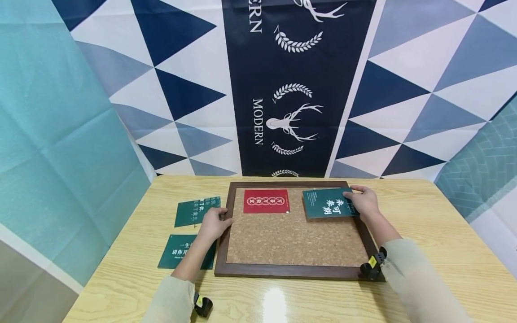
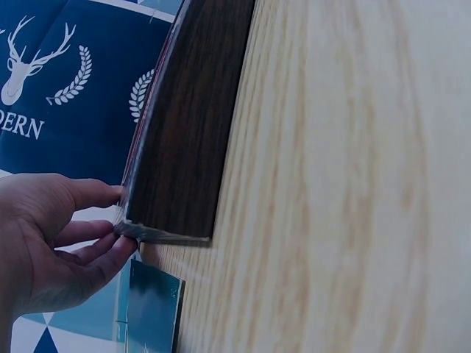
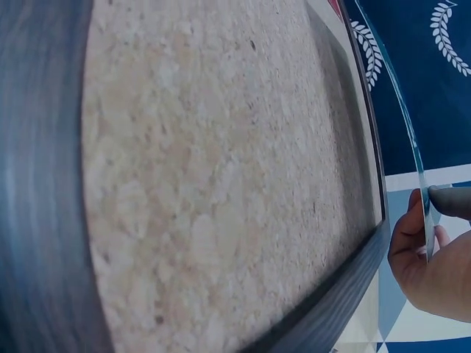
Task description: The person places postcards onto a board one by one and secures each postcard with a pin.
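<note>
Green card is pinched by the right hand, left hand apart.

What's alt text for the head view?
A person's right hand holds a green card over the upper right of a framed corkboard; the left hand touches its left side. A red card lies on the corkboard, two more green cards on the table at left.

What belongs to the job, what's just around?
Job:
brown-framed rectangular cork board, left hand on its edge
green rectangular card in right hand
red rectangular card on cork
likely two green rectangular cards beside board

Just around:
pale wooden table
blue-white patterned backdrop
</note>
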The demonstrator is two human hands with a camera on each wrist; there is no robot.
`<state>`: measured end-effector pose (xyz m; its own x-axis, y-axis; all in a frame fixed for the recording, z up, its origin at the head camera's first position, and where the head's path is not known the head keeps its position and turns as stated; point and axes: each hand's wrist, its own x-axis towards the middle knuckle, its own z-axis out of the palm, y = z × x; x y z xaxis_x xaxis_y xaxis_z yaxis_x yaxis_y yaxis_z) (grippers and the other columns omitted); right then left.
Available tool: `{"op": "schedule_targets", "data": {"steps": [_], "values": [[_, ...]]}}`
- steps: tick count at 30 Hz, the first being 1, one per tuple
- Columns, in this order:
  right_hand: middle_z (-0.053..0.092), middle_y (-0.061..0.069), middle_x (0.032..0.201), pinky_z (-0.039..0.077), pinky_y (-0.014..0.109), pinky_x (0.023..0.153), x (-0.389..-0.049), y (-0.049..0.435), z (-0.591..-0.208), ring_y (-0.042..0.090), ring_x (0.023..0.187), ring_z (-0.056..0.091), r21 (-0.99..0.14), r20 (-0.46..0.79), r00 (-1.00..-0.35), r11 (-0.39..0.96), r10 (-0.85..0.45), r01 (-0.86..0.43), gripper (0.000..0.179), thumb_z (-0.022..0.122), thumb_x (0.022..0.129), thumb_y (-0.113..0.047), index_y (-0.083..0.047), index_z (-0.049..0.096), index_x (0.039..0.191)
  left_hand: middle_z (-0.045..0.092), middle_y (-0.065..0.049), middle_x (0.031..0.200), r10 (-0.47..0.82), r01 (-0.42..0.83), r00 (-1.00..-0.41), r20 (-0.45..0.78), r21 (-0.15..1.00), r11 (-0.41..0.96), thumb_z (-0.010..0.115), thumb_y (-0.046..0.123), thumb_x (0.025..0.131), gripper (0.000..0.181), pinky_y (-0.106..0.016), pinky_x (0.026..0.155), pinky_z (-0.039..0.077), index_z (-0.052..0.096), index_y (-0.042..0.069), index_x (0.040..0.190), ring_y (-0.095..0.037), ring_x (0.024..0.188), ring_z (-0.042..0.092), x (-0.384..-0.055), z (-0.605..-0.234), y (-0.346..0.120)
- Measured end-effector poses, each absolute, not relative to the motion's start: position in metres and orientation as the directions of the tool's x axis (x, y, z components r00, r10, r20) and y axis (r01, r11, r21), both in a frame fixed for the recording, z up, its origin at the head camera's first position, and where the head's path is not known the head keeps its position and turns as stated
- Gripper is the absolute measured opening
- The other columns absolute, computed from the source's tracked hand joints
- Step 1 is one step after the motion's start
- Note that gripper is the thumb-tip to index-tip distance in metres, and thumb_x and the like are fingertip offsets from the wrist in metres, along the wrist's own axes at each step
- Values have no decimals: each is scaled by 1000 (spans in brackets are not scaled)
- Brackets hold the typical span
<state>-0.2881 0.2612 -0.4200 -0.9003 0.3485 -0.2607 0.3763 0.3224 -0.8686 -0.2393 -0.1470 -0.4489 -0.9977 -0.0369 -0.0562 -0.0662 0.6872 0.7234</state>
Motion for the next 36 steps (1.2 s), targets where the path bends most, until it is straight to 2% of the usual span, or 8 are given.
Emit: {"op": "schedule_targets", "data": {"steps": [5,10,15,17,21,24,26,36], "values": [[49,14,113,49,16,56,-289,259,-421,2,70,52,-872,-262,-902,316,343,374,53,52,94,-19,-2,36,142,59,-19,120,-25,-54,-998,-51,725,687,66,16,87,43,-38,78,52,58,-3,124,-24,96,57,-239,-448,-147],[49,14,113,50,16,56,-290,257,-422,2,70,52,-873,-269,-898,306,348,380,53,52,94,-20,-2,35,142,59,-19,120,-32,-63,-998,-56,728,683,66,17,87,43,-39,79,52,58,-3,124,-25,97,57,-240,-449,-147],[44,19,127,44,12,52,-290,252,-423,11,87,52,-875,-264,-898,305,353,377,53,51,94,-19,-2,35,142,59,-18,121,-32,-65,-998,-59,725,685,66,17,87,43,-39,81,52,57,-2,125,-26,101,57,-240,-450,-146],[40,22,133,43,12,57,-291,251,-425,16,97,50,-876,-258,-899,307,354,372,52,51,94,-19,-2,36,141,59,-19,122,-30,-64,-998,-59,724,687,66,17,87,43,-40,82,52,57,-2,125,-26,102,57,-240,-450,-146],[33,23,142,46,26,81,-293,247,-426,24,115,42,-882,-244,-902,305,357,360,51,51,94,-18,-1,37,141,59,-18,121,-38,-68,-998,-58,722,689,66,16,87,43,-38,82,53,58,-2,125,-26,101,57,-240,-449,-146],[29,23,146,41,39,97,-295,244,-425,27,124,36,-884,-247,-900,297,361,361,51,51,94,-17,-1,36,141,59,-18,121,-39,-66,-998,-53,724,686,66,16,87,43,-38,82,53,58,-2,124,-26,101,57,-239,-448,-146],[29,23,147,38,40,100,-295,242,-425,27,126,35,-883,-249,-897,294,365,365,51,51,94,-16,-1,36,141,59,-19,121,-36,-64,-998,-54,729,682,67,17,86,44,-40,82,53,57,-3,125,-26,100,57,-239,-448,-146],[37,23,140,39,38,95,-298,237,-433,28,122,39,-885,-232,-903,308,361,350,49,51,94,-15,-1,38,140,59,-19,118,-36,-60,-998,-49,735,675,67,16,86,43,-37,77,53,58,-4,123,-25,95,57,-238,-447,-146]]}}
